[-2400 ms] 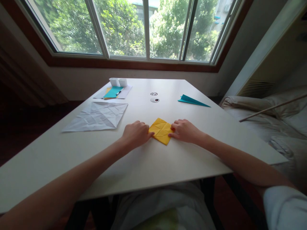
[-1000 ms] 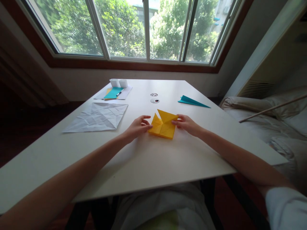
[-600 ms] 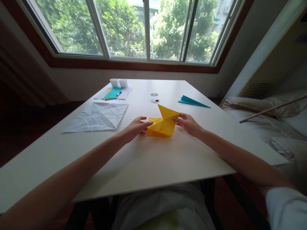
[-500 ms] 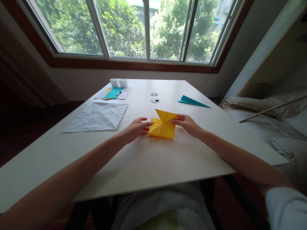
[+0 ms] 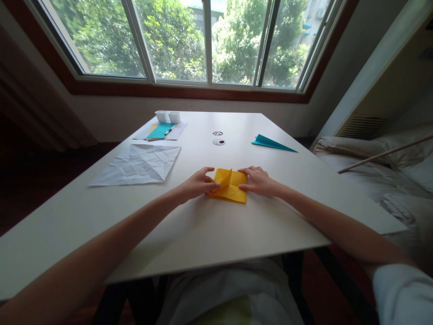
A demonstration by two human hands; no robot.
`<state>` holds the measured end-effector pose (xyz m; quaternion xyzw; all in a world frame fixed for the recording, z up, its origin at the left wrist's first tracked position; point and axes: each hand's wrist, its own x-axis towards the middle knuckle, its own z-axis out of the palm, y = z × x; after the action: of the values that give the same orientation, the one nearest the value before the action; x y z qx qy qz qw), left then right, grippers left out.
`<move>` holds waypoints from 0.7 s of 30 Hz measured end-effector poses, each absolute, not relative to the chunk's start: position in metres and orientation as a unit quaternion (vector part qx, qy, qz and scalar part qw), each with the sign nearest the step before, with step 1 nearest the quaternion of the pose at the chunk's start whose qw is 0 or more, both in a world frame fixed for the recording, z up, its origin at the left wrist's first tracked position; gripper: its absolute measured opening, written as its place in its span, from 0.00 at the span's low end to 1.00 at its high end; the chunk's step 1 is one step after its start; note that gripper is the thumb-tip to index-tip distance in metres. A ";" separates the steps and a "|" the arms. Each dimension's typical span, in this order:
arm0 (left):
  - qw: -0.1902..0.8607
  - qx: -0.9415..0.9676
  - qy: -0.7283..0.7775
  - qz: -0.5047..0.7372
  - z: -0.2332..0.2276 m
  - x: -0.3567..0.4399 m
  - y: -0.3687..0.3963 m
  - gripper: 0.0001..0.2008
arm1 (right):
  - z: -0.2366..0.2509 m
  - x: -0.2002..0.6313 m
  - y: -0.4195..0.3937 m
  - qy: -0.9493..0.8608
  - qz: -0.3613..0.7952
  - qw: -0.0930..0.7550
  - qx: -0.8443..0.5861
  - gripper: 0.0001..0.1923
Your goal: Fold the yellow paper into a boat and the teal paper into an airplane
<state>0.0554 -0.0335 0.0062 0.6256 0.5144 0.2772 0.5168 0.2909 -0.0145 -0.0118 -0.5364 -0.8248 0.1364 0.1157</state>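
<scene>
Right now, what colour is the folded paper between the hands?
Yellow: the folded paper shows best in the head view.

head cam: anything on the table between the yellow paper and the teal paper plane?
Nothing: in the head view, only bare white table separates the yellow paper from the teal paper plane.

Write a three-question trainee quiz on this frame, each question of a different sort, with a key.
1. True or false: both hands touch the yellow paper.
2. Which thing lies on the table on the person's left, beside the left hand? A) creased white sheet B) scissors C) a book
3. Fill in: beyond the right hand, toward the window, lies a folded ____ paper shape.

Key: 1 true, one hand at each side of it. 2 A. 3 teal.
</scene>
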 end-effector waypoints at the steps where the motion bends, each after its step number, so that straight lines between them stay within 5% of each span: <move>1: 0.453 0.672 0.524 0.260 0.005 0.054 -0.033 0.36 | -0.011 0.291 -0.014 -0.823 0.139 0.107 -0.540 0.30; 4: 0.289 0.768 0.531 0.210 0.001 0.052 -0.032 0.29 | -0.010 0.291 -0.014 -0.813 0.153 0.090 -0.555 0.32; 9: 0.207 0.815 0.520 0.146 -0.002 0.051 -0.030 0.19 | -0.006 0.291 -0.015 -0.803 0.180 0.095 -0.560 0.27; 15: 0.205 0.819 0.512 0.161 -0.006 0.046 -0.023 0.25 | -0.008 0.294 -0.012 -0.784 0.297 0.170 -0.519 0.15; 21: 0.315 0.788 0.488 0.205 -0.004 0.042 -0.020 0.20 | -0.007 0.291 -0.013 -0.682 0.512 0.299 -0.429 0.15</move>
<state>0.0416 -0.0200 -0.0037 0.7879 0.4881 0.2050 0.3146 0.2909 -0.0131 -0.0073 -0.4290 -0.6816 0.5117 0.2994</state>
